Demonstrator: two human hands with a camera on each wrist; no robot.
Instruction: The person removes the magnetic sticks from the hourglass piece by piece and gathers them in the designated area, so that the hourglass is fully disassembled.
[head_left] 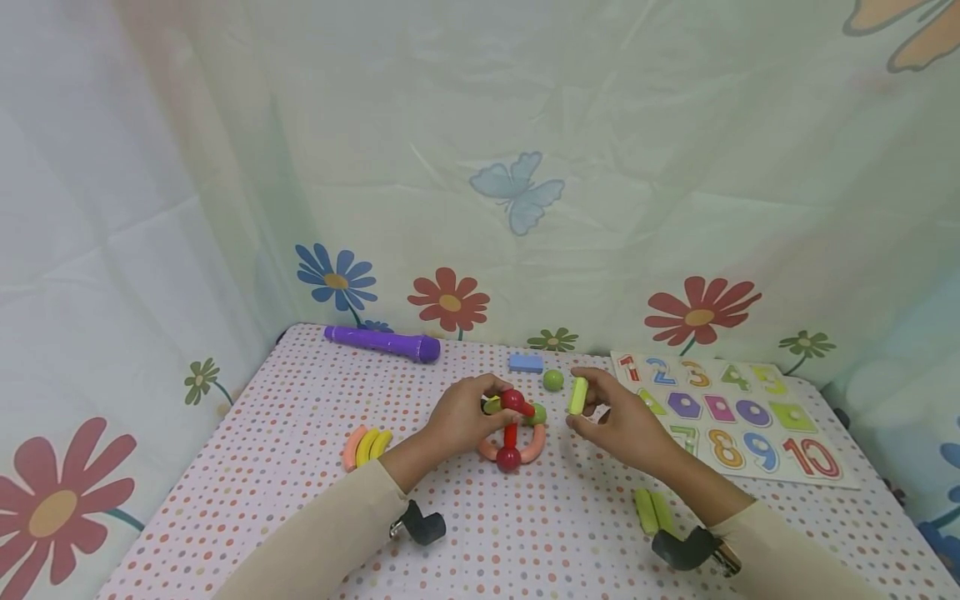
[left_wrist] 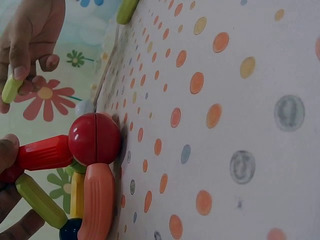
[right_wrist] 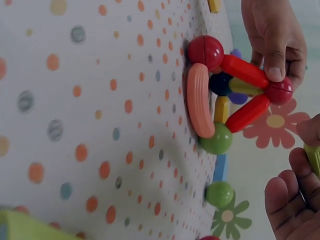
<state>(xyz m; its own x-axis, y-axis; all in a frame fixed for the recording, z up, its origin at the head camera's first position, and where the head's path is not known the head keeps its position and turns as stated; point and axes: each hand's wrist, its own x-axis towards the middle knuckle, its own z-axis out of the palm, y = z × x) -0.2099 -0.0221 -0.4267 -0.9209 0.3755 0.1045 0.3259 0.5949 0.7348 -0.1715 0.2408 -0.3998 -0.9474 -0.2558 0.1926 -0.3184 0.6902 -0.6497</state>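
A toy frame of rods and balls (head_left: 512,433) stands on the dotted tablecloth: red balls, red rods, orange curved pieces and a green ball. My left hand (head_left: 491,402) pinches its top red ball (right_wrist: 278,91) and the red rod (right_wrist: 243,70) below it. Just right of the frame, my right hand (head_left: 591,408) pinches a light green rod (head_left: 577,396) in the air, upright and apart from the frame. The left wrist view shows the bottom red ball (left_wrist: 95,139) on the cloth and the green rod (left_wrist: 11,90) in the right fingers.
A loose green ball (head_left: 553,380) and a blue block (head_left: 525,362) lie behind the frame. A purple cylinder (head_left: 382,342) lies at the back left and a number puzzle board (head_left: 727,417) at the right. Curved pieces (head_left: 366,446) lie left, two green rods (head_left: 652,510) front right.
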